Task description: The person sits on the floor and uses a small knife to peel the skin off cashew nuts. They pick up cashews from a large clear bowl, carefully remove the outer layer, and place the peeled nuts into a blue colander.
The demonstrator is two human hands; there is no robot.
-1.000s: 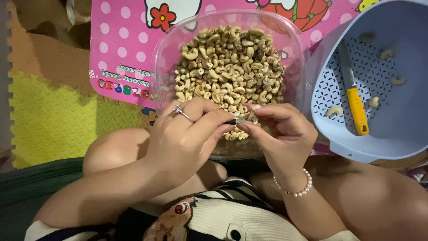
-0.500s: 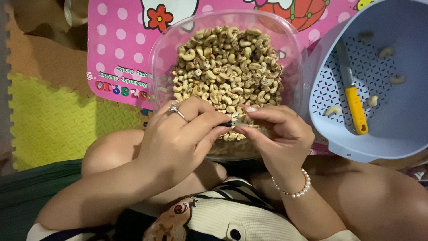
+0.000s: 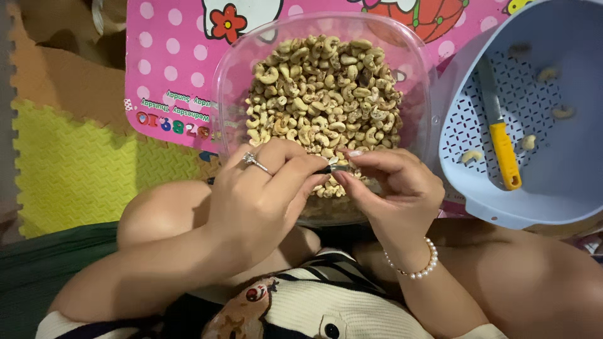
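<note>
- I found a pink play mat (image 3: 169,69) with white dots and cartoon figures under the work, with yellow and brown foam tiles (image 3: 81,169) beside it on the left.
- A pale blue perforated basket (image 3: 565,188) stood to the right, touching the tub's side. It held a knife with a yellow handle (image 3: 502,147) and a few loose cashews (image 3: 472,155), well apart from each other.
- A clear plastic tub (image 3: 226,94) sat in front of my knees, heaped with unpeeled cashews (image 3: 323,88).
- My left hand (image 3: 264,194), ring on one finger, hovered over the tub's near rim, its fingers pinched tight on a small metal tool (image 3: 333,167). How much of the tool lay inside the hand I could not tell.
- My right hand (image 3: 389,188), with a pearl bracelet (image 3: 418,267) at the wrist, met the left; thumb and forefinger were closed together at the tool's tip, apparently on a single nut, though the fingers hid it and I could not confirm it.
- Judgement: the step in hand looked like skinning one nut. Done well, it called for a steady right-hand pinch, a light scraping stroke away from the fingertips, and work kept above the tub so scraps fell inside.
</note>
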